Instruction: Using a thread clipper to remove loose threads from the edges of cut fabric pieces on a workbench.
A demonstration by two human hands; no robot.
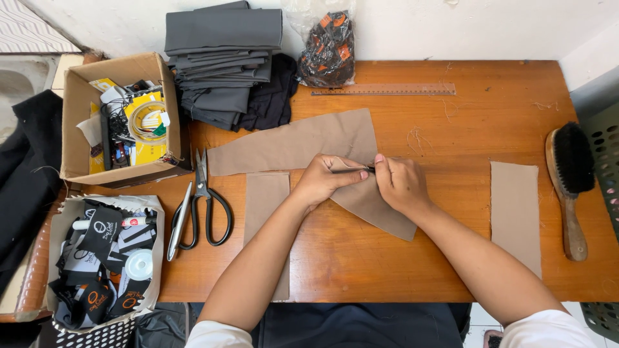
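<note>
A curved piece of tan fabric [293,143] lies across the middle of the wooden table [490,109]. My left hand [322,179] pinches its fold near the centre. My right hand [401,183] grips a thin dark tool [353,169] whose tip points left into that fold, between the two hands. Under my left forearm lies a tan rectangular strip [265,200]. Another tan rectangle [514,212] lies to the right, apart from both hands.
Black-handled scissors [207,201] and a slim metal tool [178,221] lie left of the fabric. A cardboard box [80,106], a box of black labels [106,258], folded grey cloth [222,58], a bag [329,48], a ruler [383,89] and a brush [569,187] ring the table.
</note>
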